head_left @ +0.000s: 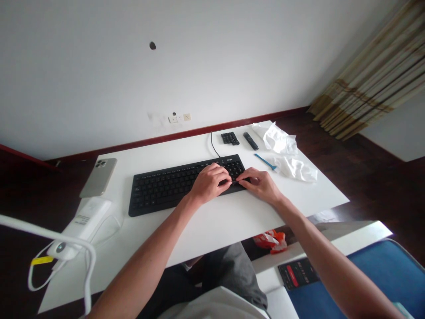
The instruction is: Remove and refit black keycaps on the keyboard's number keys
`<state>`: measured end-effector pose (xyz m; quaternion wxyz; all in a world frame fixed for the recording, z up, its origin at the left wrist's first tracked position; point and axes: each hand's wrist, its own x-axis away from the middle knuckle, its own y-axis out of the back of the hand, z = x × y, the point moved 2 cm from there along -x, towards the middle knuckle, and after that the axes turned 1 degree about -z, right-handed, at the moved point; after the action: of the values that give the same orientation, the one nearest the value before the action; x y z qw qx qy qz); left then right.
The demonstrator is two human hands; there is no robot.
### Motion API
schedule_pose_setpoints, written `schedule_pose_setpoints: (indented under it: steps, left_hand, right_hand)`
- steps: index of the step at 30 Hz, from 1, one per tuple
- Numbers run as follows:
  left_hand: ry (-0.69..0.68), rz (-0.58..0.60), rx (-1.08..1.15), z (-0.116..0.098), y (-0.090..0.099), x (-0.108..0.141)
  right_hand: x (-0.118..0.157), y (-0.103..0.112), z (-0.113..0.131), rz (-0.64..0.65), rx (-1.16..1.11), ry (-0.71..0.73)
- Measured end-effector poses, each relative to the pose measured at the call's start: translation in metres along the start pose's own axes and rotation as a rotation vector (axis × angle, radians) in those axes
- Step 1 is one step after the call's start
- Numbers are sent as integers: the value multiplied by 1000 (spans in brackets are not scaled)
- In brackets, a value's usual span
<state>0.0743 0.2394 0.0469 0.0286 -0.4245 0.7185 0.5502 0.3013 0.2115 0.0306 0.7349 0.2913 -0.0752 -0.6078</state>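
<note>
From the head view, the left hand [210, 180] and right hand [260, 182] rest curled on the right end of the black keyboard [156, 188], fingertips pinched together at one key near the front edge; steady, even pressure would suit it.

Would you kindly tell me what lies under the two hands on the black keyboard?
Both the left hand and right hand rest on the right end of the flat black keyboard; the keys beneath the fingers are covered.
</note>
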Motion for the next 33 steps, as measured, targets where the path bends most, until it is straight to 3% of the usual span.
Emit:
schedule_pose_setpoints:
  steps: [4,13,25,33]
  left_hand:
    - [-1,33,28,2,-2,1]
    - [34,86,65,3,-5,2]
    - [33,133,31,1,-5,2]
    - [38,137,36,2,-4,2]
  right_hand:
    - [0,0,-2,-3,-18,5]
    - [-2,-4,-1,-13,88,183]
    - [-1,-4,2,-1,148,263]
    - [-2,-5,0,-6,192,222]
